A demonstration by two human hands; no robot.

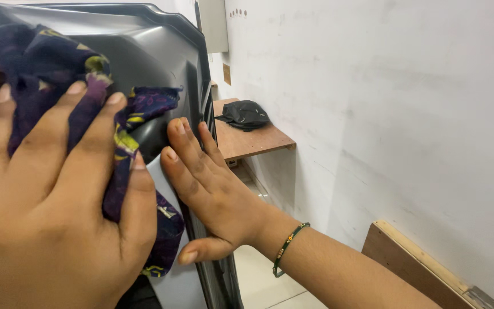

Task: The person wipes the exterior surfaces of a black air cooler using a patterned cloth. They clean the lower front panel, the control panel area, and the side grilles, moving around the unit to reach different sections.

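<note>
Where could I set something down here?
The wooden shelf along the white wall has bare board in front of the black bag. It is crowded at the grey panel, covered by the left hand, patterned cloth and right hand.

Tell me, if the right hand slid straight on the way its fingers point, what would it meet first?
The right hand lies flat on the dark monitor back, fingers pointing up-left. Going on, it would probably meet the patterned dark cloth pressed there by the left hand.

The cloth (115, 114) lies against the panel (161, 51), a bag (244, 114) on the shelf (258, 143) behind
</note>
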